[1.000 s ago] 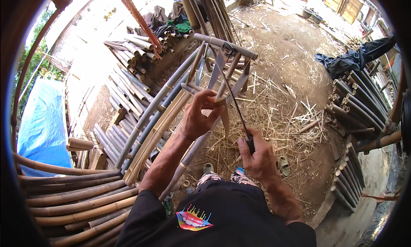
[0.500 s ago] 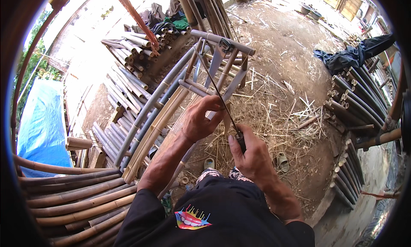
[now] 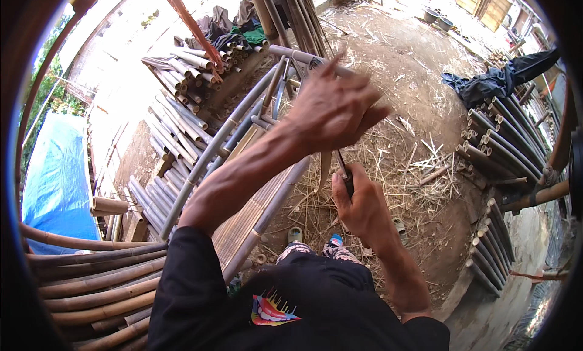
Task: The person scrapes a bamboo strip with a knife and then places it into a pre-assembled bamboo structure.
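In my right hand (image 3: 364, 202) is the dark handle of a long, thin metal tool (image 3: 344, 162); the fingers wrap it and the thumb lies along it. My left hand (image 3: 334, 108) is raised over the tool's far part and hides it. That hand is blurred, with fingers apart and nothing visible in them. Beneath my left forearm is a bamboo bench (image 3: 258, 208) with a slatted top and pole rails. A bamboo crossbar (image 3: 288, 52) stands at its far end. A curved pale strip (image 3: 325, 172) hangs beside the tool.
Stacked bamboo poles (image 3: 167, 129) lie to the left, with a bamboo slat platform (image 3: 109, 284) at lower left and a blue tarp (image 3: 61, 181) beyond. More poles (image 3: 507, 129) lean at the right under a dark cloth (image 3: 498, 77). Bamboo shavings (image 3: 395, 175) litter the ground near my feet.
My left hand has left its place at the tool's shaft and swung up and to the right, now covering the saw on the far frame. My right hand keeps its grip, nearly still.
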A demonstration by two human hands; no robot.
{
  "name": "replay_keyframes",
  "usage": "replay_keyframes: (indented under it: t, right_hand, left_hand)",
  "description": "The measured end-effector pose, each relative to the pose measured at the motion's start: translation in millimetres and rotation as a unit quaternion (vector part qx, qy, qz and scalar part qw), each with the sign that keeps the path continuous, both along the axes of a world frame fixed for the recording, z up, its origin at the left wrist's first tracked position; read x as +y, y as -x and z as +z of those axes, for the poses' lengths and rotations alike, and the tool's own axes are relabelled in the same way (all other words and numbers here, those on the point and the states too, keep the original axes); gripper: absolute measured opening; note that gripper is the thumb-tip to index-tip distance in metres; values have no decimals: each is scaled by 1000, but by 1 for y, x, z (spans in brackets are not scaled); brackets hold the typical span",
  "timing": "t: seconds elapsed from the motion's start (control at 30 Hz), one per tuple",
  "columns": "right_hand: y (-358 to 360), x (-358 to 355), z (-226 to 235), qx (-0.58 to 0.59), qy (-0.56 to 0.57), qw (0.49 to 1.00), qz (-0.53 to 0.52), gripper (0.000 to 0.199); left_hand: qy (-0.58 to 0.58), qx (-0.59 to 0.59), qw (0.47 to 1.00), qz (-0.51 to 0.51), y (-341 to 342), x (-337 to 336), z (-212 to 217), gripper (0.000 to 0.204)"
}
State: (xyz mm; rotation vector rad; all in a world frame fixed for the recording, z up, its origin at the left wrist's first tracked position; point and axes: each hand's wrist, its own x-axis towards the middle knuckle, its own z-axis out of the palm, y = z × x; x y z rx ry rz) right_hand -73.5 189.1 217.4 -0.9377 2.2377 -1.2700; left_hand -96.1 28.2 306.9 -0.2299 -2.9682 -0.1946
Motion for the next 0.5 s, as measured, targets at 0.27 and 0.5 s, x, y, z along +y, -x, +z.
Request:
replay_keyframes:
  t: [0.27, 0.5]
  right_hand:
    - [3, -12, -10, -100, -96, 990, 9, 37]
    - [34, -17, -79, -57, -109, 992, -18, 37]
  left_hand:
    - [-32, 44, 998, 31, 63, -81, -74, 38]
    - [-417, 176, 890, 54, 47, -87, -126, 49]
